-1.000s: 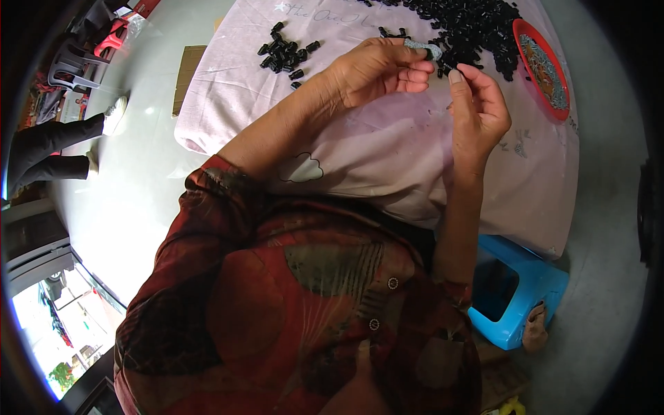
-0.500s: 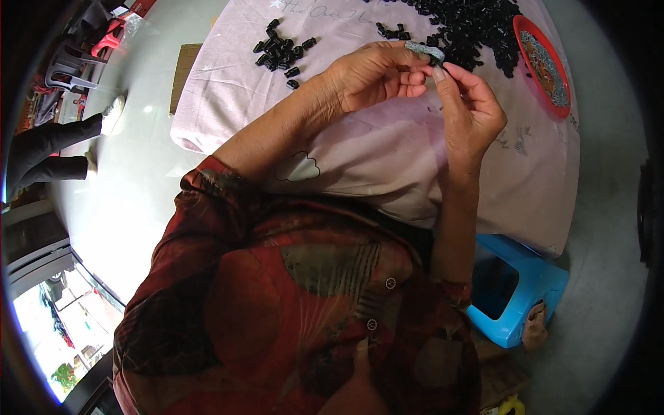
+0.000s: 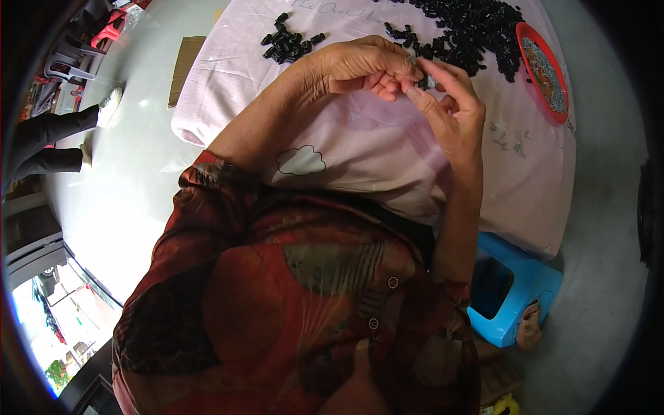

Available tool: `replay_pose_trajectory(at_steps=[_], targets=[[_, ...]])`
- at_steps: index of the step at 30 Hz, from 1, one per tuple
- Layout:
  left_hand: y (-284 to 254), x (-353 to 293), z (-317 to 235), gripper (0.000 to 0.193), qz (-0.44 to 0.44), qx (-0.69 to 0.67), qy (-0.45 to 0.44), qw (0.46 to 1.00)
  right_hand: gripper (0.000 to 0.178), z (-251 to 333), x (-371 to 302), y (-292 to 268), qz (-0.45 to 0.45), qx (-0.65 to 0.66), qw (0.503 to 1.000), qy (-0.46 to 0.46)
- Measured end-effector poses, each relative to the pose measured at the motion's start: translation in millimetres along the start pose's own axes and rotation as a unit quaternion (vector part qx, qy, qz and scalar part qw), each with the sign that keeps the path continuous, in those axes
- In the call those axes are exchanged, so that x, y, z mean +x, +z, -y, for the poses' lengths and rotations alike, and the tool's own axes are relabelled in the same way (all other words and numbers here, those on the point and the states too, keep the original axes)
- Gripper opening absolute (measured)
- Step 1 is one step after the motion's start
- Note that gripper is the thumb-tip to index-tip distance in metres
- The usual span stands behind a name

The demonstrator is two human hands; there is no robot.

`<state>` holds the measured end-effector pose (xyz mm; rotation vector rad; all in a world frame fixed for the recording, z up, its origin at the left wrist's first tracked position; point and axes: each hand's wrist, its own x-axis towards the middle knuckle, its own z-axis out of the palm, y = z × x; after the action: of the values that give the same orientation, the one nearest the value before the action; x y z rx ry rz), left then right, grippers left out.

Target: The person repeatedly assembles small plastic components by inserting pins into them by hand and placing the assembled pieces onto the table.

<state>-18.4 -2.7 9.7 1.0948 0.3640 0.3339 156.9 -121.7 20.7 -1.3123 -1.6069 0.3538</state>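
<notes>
Over the cloth-covered table (image 3: 373,138), my left hand (image 3: 366,68) and my right hand (image 3: 451,111) meet at the fingertips. Pinched between them is a small black plastic part (image 3: 422,82), mostly hidden by the fingers. A pale grey patch shows beside it, too small to make out. My left fingers are curled and the right thumb and forefinger press together. Left of the hands lies a small heap of similar black parts (image 3: 287,45). A much larger pile of black parts (image 3: 477,31) spreads beyond them.
A red tray (image 3: 565,104) with many small metal pieces stands at the table's right edge. A few loose metal pieces (image 3: 519,147) lie on the cloth near it. Below the table at right is a blue plastic stool (image 3: 522,277). Another person's legs (image 3: 59,131) show at far left.
Both hands have moved slightly toward me and left. The grey wrap on a left fingertip, plain before, is now mostly hidden. The right forefinger has come over the left fingertips.
</notes>
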Motion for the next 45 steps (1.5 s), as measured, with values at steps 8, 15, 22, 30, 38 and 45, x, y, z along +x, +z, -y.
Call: replay_pose_trajectory(at_steps=[8,15,22,30,38,45], targets=[[5.1,-2.1,5.3,0.026,-0.03,0.098,0.006,0.995,0.033,-5.5,-5.6,0.3,0.007,-0.026,0.999,-0.03],[7.4,-11.9,-3.5,0.027,-0.044,0.26,-0.001,0.965,0.025,9.4,5.6,-2.4,0.108,-0.24,0.953,-0.149],[3.0,-26.0,-14.8,0.029,0.02,0.373,-0.022,0.927,0.025,11.7,3.4,8.4,0.22,-0.259,0.931,-0.132],[1.0,-33.6,-11.9,0.033,0.06,0.349,-0.047,0.934,0.023,8.3,-6.4,15.5,0.237,-0.19,0.946,-0.115],[2.7,-41.2,-12.6,0.033,0.047,0.314,-0.043,0.947,0.024,3.1,-8.8,21.9,0.184,-0.129,0.966,-0.13],[-7.9,-69.7,-23.7,0.025,-0.176,0.45,0.002,0.876,0.025,0.7,-8.0,-7.8,0.06,-0.141,0.988,-0.014]])
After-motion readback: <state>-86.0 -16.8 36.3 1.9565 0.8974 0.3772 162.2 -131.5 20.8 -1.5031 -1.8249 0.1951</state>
